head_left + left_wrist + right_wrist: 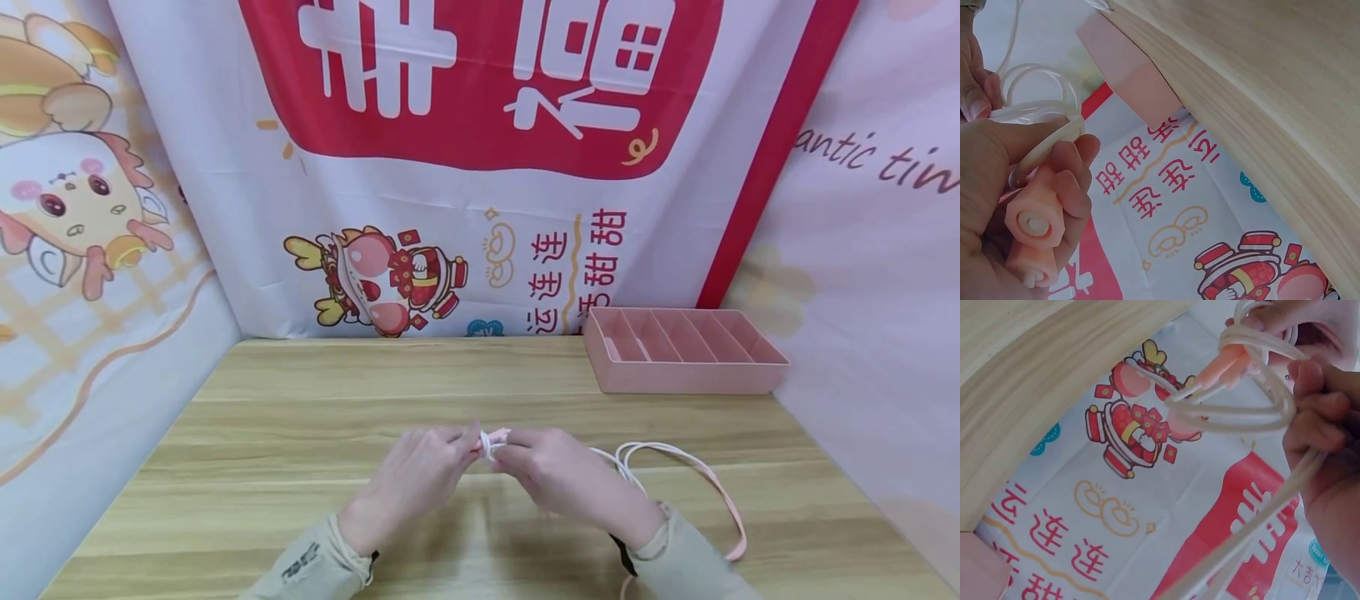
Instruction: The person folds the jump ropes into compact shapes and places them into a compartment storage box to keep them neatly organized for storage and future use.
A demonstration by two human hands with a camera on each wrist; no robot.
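Note:
A white-corded jump rope (1235,422) with pink handles is held between both hands above the table. My left hand (420,475) grips the two pink handles (1035,219) side by side, their faceted ends pointing out of the palm in the left wrist view. White cord is wound around the handles in several turns. My right hand (570,475) faces it closely, its curled fingers holding strands of the cord, with loops stretching from them to the handles. In the right wrist view two strands hang down from the right hand.
The rest of the cord (667,447) loops over the wooden table (315,417) beside the right forearm, with a pink stretch at the right. At the back right stands a pink divided box (690,375). Printed cloth (420,192) hangs behind and at the sides.

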